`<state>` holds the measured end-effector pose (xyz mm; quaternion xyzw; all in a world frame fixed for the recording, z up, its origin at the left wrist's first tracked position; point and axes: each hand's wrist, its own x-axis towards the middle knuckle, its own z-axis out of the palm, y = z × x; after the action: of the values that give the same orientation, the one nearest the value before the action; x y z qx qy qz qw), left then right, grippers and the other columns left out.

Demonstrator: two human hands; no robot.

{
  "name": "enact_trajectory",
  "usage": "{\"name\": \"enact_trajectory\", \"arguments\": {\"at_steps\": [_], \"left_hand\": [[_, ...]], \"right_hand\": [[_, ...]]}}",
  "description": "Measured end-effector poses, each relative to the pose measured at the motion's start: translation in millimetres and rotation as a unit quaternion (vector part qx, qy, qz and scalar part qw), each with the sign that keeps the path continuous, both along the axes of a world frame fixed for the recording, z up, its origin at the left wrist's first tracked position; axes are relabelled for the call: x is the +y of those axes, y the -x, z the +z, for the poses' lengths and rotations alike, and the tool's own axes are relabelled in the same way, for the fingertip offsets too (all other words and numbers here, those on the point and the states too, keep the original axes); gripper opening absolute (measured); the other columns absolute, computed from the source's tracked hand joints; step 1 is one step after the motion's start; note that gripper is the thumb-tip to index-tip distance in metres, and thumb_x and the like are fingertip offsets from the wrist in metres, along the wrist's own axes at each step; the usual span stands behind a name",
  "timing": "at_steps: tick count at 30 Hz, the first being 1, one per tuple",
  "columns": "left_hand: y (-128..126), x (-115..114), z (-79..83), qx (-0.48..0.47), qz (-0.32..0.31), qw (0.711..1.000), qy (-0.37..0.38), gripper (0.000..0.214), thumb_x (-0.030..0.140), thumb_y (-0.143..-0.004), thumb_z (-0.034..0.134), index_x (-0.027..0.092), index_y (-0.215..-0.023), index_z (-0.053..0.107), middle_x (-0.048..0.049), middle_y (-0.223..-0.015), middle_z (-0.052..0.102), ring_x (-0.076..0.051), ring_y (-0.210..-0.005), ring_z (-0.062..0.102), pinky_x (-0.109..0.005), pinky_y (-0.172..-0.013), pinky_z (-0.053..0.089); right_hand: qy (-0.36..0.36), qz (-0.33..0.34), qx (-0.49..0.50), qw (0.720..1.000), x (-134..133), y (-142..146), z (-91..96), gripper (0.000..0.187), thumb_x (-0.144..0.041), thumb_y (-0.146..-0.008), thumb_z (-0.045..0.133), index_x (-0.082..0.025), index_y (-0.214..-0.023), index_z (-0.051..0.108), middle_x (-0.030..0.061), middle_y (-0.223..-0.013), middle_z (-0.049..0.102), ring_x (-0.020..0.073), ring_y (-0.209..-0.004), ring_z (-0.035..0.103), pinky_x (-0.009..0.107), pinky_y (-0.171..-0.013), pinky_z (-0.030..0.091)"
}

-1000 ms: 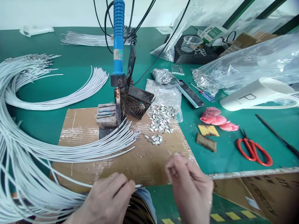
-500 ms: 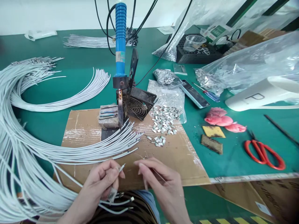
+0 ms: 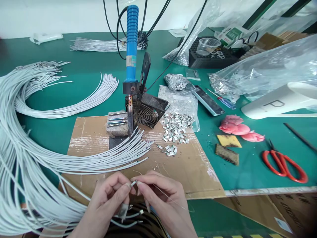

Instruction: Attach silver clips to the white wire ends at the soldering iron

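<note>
My left hand (image 3: 109, 201) is closed, pinching a white cable (image 3: 133, 183) just behind its end. A small translucent piece (image 3: 123, 211) shows below its fingers; what it is I cannot make out. My right hand (image 3: 162, 196) is closed too, its thumb and forefinger at the cable's tip. A thin wire (image 3: 170, 199) passes through the right hand and trails behind it. Both hands meet low over the cardboard sheet (image 3: 188, 177). Beyond them lie a bundle of white cables (image 3: 99, 162) and a pile of small metal connectors (image 3: 175, 129).
A blue-handled soldering iron (image 3: 132, 43) stands upright on its stand, beside a small black fan (image 3: 148, 114). To the right are a phone (image 3: 208, 100), a yellow sponge (image 3: 229, 141), red-handled scissors (image 3: 283, 165) and a white handle-like object (image 3: 274, 102). Cable bundles (image 3: 10, 132) fill the left.
My right hand has moved left, so its fingertips now meet the cable tip in my left hand. The left hand has shifted slightly right and down. The view has shifted a little.
</note>
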<state>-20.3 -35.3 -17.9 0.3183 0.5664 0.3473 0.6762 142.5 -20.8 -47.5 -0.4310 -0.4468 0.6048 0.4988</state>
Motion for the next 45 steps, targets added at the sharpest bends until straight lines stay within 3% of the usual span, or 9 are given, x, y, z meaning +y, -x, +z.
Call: {"name": "enact_trajectory", "arguments": {"at_steps": [6,11,18,26,31,36,41,45], "left_hand": [[-4,1,4.1,0.016,0.001,1.0,-0.009,0.048,0.064,-0.083,0.072,0.017,-0.074,0.065,0.0069,-0.058,0.045,-0.01,-0.054,0.026,-0.025,-0.052,0.021],[-7,1,5.0,0.047,-0.001,0.998,-0.03,0.05,0.065,-0.083,0.071,0.018,-0.07,0.062,0.0059,-0.06,0.046,-0.011,-0.056,0.032,-0.025,-0.053,0.023],[-9,-1,3.9,0.081,-0.021,0.995,-0.048,0.04,0.054,-0.086,0.071,0.017,-0.07,0.065,0.0037,-0.062,0.049,-0.013,-0.06,0.039,-0.026,-0.057,0.028],[-10,0,5.1,0.169,-0.062,0.982,-0.048,0.03,0.039,-0.085,0.064,0.019,-0.064,0.057,0.0043,-0.058,0.043,-0.013,-0.057,0.034,-0.027,-0.054,0.024],[-13,7,10.0,0.178,-0.04,0.983,-0.036,0.027,0.036,-0.078,0.065,0.02,-0.06,0.055,0.0047,-0.054,0.044,-0.013,-0.054,0.035,-0.026,-0.053,0.025],[-15,8,11.4,0.186,-0.027,0.981,-0.048,0.025,0.034,-0.077,0.066,0.019,-0.059,0.057,0.0053,-0.053,0.044,-0.012,-0.052,0.035,-0.025,-0.052,0.026],[-16,2,3.4,0.244,-0.043,0.962,-0.118,0.025,0.031,-0.085,0.061,0.019,-0.063,0.059,0.0053,-0.054,0.046,-0.011,-0.051,0.037,-0.024,-0.05,0.027],[-14,-1,-3.6,0.325,-0.104,0.905,-0.254,0.026,0.021,-0.093,0.056,0.02,-0.067,0.059,0.0057,-0.056,0.049,-0.01,-0.05,0.042,-0.023,-0.05,0.03]], "right_hand": [[0.018,-0.009,0.002,1.0,-3,0,-0.8,0.011,-0.024,-0.087,0.076,-0.026,-0.088,0.087,0.0019,-0.068,0.07,0.0122,-0.059,0.061,0.02,-0.052,0.046],[0.123,0.002,0.064,0.99,-3,-2,5.9,0.007,-0.03,-0.082,0.082,-0.024,-0.079,0.085,-0.0016,-0.066,0.062,0.0079,-0.056,0.049,0.019,-0.054,0.041],[0.205,0.061,0.064,0.975,1,-13,5.1,0.029,-0.045,-0.073,0.086,-0.017,-0.071,0.078,-0.0032,-0.06,0.057,0.0056,-0.046,0.044,0.019,-0.045,0.036],[0.17,0.076,-0.069,0.98,11,-14,17.7,0.021,-0.02,-0.066,0.077,-0.013,-0.049,0.068,-0.0042,-0.048,0.047,0.0059,-0.047,0.035,0.02,-0.045,0.025],[0.048,0.105,-0.172,0.978,10,-18,22.5,0.023,-0.023,-0.08,0.068,-0.013,-0.06,0.074,-0.0011,-0.054,0.053,0.0092,-0.052,0.044,0.021,-0.049,0.034],[0.068,0.106,-0.135,0.983,13,-21,25.0,0.022,-0.028,-0.081,0.069,-0.012,-0.068,0.078,0.0006,-0.057,0.057,0.01,-0.051,0.048,0.021,-0.047,0.036],[0.091,0.1,-0.129,0.982,17,-21,25.4,0.018,-0.024,-0.075,0.07,-0.012,-0.062,0.076,-0.0018,-0.053,0.053,0.0083,-0.049,0.043,0.02,-0.045,0.032],[0.121,0.117,-0.13,0.977,20,-23,25.3,0.017,-0.024,-0.073,0.069,-0.013,-0.06,0.073,-0.0036,-0.052,0.05,0.0077,-0.05,0.038,0.021,-0.046,0.029]]}}
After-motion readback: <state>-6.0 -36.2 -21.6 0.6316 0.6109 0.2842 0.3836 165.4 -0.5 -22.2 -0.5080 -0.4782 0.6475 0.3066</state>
